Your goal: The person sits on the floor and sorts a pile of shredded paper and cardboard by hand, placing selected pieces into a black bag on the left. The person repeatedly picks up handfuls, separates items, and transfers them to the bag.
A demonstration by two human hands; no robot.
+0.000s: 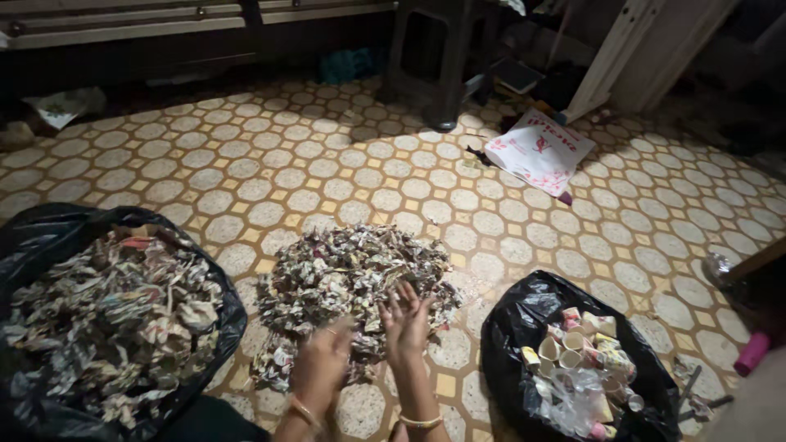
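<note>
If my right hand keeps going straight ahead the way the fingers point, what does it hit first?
Probably the heap of crumpled paper scraps on the tiled floor. The right hand, fingers spread, already sits at its near edge, pointing into it; whether it touches yet is unclear.

A heap of crumpled printed paper scraps (352, 286) is lying loose on the tiled floor, near centre, spreading wide, grey-white with reddish flecks.

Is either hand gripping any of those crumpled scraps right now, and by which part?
It cannot be told. Both the left hand and right hand rest on the floor pile of crumpled paper scraps; the left is blurred, and the right's fingers look spread.
</note>
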